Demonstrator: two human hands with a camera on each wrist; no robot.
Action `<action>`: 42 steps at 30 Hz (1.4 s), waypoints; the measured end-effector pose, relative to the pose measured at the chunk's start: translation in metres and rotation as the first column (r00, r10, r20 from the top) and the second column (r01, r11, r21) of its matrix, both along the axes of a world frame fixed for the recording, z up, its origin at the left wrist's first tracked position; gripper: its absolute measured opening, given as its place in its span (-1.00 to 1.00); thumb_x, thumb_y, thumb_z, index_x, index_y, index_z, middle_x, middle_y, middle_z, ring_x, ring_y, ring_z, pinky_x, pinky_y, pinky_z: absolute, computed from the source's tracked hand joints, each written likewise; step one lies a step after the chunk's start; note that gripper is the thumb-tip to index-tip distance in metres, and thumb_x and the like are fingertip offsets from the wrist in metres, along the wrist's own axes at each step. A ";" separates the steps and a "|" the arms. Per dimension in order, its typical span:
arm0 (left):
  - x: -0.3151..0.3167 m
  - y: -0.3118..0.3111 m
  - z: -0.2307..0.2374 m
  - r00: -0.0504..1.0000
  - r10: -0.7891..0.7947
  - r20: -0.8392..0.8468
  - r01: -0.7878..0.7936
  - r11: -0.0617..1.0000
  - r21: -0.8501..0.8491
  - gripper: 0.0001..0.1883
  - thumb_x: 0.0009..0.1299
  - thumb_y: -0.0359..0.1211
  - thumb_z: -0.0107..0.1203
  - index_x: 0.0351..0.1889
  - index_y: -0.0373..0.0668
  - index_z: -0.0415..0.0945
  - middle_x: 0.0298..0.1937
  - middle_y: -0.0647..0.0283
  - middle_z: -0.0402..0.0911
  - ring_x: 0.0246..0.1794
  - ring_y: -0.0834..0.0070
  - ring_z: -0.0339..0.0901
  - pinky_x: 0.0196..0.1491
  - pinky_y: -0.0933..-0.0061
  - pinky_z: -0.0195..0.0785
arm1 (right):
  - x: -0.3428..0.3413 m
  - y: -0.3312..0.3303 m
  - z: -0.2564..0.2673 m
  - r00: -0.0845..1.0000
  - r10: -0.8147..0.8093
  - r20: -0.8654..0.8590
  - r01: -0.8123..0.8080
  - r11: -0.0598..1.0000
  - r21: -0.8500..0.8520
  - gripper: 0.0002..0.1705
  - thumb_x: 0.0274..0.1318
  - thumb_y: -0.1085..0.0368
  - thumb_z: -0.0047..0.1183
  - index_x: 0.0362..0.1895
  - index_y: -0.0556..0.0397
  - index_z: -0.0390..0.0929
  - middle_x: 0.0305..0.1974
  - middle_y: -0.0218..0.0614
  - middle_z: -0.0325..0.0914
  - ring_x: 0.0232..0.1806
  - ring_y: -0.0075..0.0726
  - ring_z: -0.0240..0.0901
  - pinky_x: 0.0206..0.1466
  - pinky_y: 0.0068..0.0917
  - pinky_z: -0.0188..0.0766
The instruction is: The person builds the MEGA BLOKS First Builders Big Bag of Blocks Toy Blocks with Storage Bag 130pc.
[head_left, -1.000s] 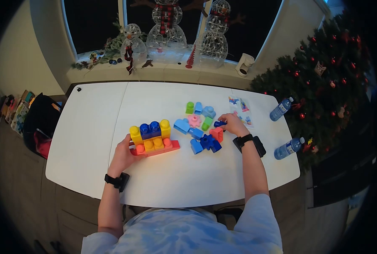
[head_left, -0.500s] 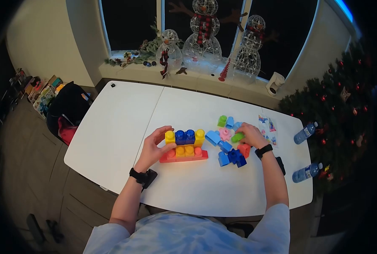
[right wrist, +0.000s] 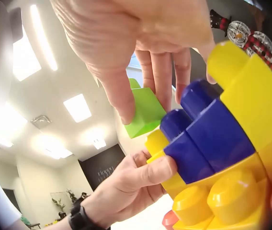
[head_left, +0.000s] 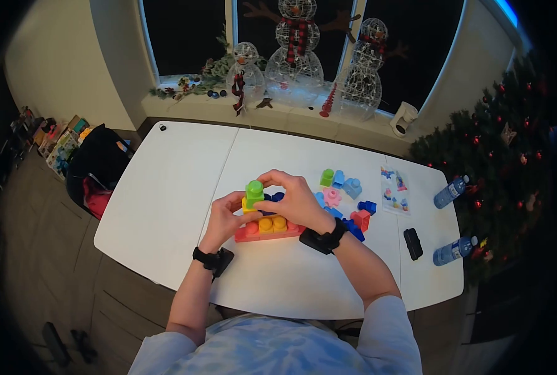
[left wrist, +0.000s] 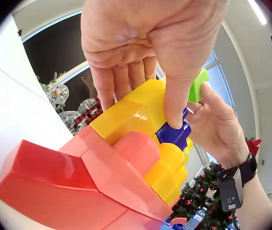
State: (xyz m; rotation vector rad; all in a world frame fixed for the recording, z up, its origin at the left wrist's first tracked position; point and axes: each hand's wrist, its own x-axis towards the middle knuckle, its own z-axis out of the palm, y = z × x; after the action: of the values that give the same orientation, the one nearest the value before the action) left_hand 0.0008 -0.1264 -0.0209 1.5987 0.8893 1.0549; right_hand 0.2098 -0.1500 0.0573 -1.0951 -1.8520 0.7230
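A stack of toy building blocks stands on the table, with a coral base (head_left: 250, 236), yellow blocks (left wrist: 143, 108) and dark blue blocks (right wrist: 212, 139). My left hand (head_left: 224, 220) grips the stack's left end, fingers behind and thumb across the front of the yellow and dark blue blocks. Between thumb and fingers, my right hand (head_left: 298, 201) pinches a green block (right wrist: 145, 112). That block is tilted right over the yellow stud (right wrist: 156, 142) at the left end, its underside close to the stud. From the head camera, my right hand covers much of the stack's right end.
Loose blocks lie right of the stack, among them a pink gear-shaped piece (head_left: 332, 197), a dark blue block (head_left: 366, 206) and a coral block (head_left: 360, 219). Beyond them are a picture sheet (head_left: 395, 190), a black case (head_left: 413, 244) and two water bottles (head_left: 451, 192) near the right edge.
My right hand let go of a dark blue block, took the green block from the loose pieces and carried it left over the stack. My left hand shifted higher on the stack's left end.
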 end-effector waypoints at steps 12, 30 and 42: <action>0.001 0.003 -0.003 0.999 -0.033 0.024 0.034 0.999 -0.023 -0.59 0.22 -0.47 0.52 0.00 -0.34 0.63 0.00 0.17 0.76 0.11 0.43 0.69 0.32 0.31 0.49 | -0.006 0.013 -0.018 0.969 0.039 0.246 -0.067 0.992 0.106 -0.62 0.02 0.20 0.37 -0.09 0.01 0.58 -0.17 -0.28 0.73 0.07 -0.08 0.59 0.58 0.28 -0.01; 0.001 0.003 -0.001 0.999 -0.031 -0.008 0.031 1.000 -0.002 -0.58 0.22 -0.47 0.52 0.02 -0.35 0.63 -0.03 0.15 0.78 0.04 0.44 0.71 0.27 0.33 0.53 | 0.113 0.004 -0.008 0.792 -0.390 0.469 0.415 0.908 0.052 -0.66 0.07 0.16 0.40 -0.09 0.00 0.72 -0.14 -0.19 0.76 -0.04 -0.01 0.69 0.01 -0.12 0.57; 0.000 0.002 0.001 1.000 -0.022 -0.018 0.022 1.000 -0.003 -0.59 0.23 -0.48 0.51 0.01 -0.35 0.63 -0.03 0.15 0.78 0.05 0.43 0.72 0.28 0.33 0.53 | 0.147 -0.071 -0.044 0.565 -0.285 0.774 0.522 0.850 -0.068 -0.71 -0.04 0.23 0.41 -0.18 -0.01 0.73 -0.23 -0.24 0.75 -0.05 -0.06 0.67 0.01 -0.16 0.56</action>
State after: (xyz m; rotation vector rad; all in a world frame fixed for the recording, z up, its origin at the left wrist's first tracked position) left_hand 0.0011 -0.1240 -0.0203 1.6145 0.8833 1.0246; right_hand 0.3566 -0.2210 0.0131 -2.1986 -2.0223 0.2571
